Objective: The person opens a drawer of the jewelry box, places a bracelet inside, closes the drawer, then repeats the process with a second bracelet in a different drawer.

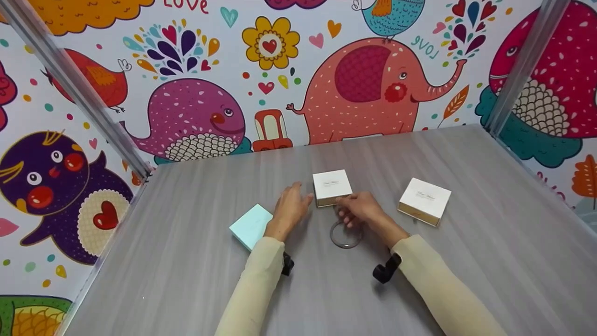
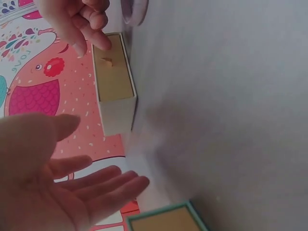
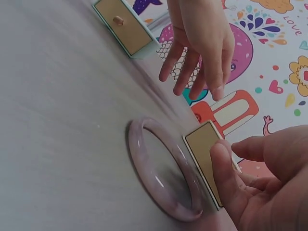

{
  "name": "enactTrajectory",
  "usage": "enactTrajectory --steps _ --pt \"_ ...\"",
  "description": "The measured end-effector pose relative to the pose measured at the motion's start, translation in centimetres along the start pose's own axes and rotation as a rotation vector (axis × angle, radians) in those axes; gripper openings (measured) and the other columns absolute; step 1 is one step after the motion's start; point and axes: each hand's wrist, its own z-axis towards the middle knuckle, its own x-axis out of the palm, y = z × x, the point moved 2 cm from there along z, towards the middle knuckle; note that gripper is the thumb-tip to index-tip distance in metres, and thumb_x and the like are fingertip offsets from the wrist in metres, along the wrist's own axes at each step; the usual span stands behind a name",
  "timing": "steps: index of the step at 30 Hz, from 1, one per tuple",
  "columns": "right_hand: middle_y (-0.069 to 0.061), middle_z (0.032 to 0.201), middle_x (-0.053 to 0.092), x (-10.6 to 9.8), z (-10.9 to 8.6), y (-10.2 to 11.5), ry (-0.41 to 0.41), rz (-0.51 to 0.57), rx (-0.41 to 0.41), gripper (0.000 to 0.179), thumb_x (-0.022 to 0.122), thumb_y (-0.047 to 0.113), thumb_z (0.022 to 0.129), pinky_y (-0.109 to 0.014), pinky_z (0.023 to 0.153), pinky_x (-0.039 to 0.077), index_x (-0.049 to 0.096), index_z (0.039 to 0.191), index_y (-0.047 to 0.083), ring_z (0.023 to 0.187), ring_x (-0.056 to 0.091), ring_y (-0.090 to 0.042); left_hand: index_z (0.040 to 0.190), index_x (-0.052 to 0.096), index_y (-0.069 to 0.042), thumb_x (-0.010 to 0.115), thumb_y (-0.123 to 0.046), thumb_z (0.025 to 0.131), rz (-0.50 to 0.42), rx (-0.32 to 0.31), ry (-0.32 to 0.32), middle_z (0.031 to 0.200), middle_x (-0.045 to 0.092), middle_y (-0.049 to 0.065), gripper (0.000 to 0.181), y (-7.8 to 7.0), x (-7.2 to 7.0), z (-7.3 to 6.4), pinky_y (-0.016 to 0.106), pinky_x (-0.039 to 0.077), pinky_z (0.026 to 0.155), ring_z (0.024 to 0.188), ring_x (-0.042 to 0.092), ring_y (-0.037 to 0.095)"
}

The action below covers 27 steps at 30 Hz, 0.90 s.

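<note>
A small white drawer box [image 1: 331,183] stands between my hands, its tan drawer front [image 2: 114,79] facing me with a small pull tab [image 2: 107,61]. My right hand [image 1: 363,210] is at the box's front right corner, fingers loosely bent, with its fingertips overlapping the drawer front in the wrist views. Below that hand a pale lilac bangle [image 3: 144,168] lies flat on the table, just in front of the box. To the box's left, my left hand [image 1: 289,210] hovers with fingers extended and nothing in them. A mint-green box [image 1: 249,225] sits beside the left wrist, partly covered by it.
Another white box [image 1: 426,198] with a tan front stands to the right, beyond my right forearm. The grey wood-grain table [image 1: 186,280] ends at a wall with printed cartoon animals [image 1: 364,107]. Metal posts [image 1: 88,93] stand at the back corners.
</note>
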Motion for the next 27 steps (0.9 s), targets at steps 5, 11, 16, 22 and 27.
enactTrajectory --steps 5,11,16,22,27 --pt "0.001 0.064 0.062 -0.2 0.4 -0.1 0.002 0.001 0.015 0.031 0.062 0.027 0.099 -0.022 0.047 0.051 0.066 0.102 -0.003 0.048 0.057 -0.006 0.145 0.048 0.0 0.057 -0.029 0.103 -0.061 0.04 0.015 0.143 0.055 0.022 0.052 -0.5 0.5 0.8 0.046 0.041 0.112 0.136 0.052 0.033" --pt "0.001 0.062 0.062 0.0 1.0 -0.4 0.007 0.028 0.044 0.03 0.062 0.027 0.099 -0.022 0.046 0.051 0.066 0.097 -0.002 0.047 0.057 -0.007 0.147 0.047 -0.003 0.057 -0.032 0.103 -0.192 0.049 0.022 0.147 0.05 0.02 0.053 -0.7 1.6 1.4 0.046 0.036 0.117 0.141 0.046 0.031" --pt "0.001 0.06 0.062 0.1 1.4 -0.6 0.028 0.046 0.037 0.031 0.063 0.028 0.098 -0.022 0.046 0.051 0.066 0.099 -0.003 0.047 0.058 -0.007 0.143 0.053 -0.004 0.059 -0.028 0.102 -0.269 0.039 -0.018 0.144 0.053 0.021 0.048 -0.5 2.3 1.8 0.047 0.038 0.115 0.138 0.048 0.033" --pt "0.001 0.059 0.063 0.2 1.6 -0.8 0.027 0.054 0.032 0.033 0.064 0.029 0.097 -0.022 0.046 0.051 0.067 0.098 -0.004 0.046 0.057 -0.006 0.136 0.06 -0.004 0.064 -0.024 0.099 -0.365 0.026 -0.056 0.137 0.06 0.023 0.043 -0.4 2.7 2.7 0.048 0.045 0.108 0.129 0.056 0.035" --pt "0.003 0.058 0.064 0.2 1.7 -0.9 0.012 0.018 0.018 0.033 0.066 0.031 0.096 -0.019 0.043 0.045 0.072 0.095 -0.001 0.044 0.055 -0.004 0.132 0.063 -0.003 0.068 -0.02 0.095 -0.399 0.028 -0.074 0.131 0.064 0.023 0.041 -0.1 3.2 3.3 0.045 0.049 0.103 0.121 0.063 0.034"
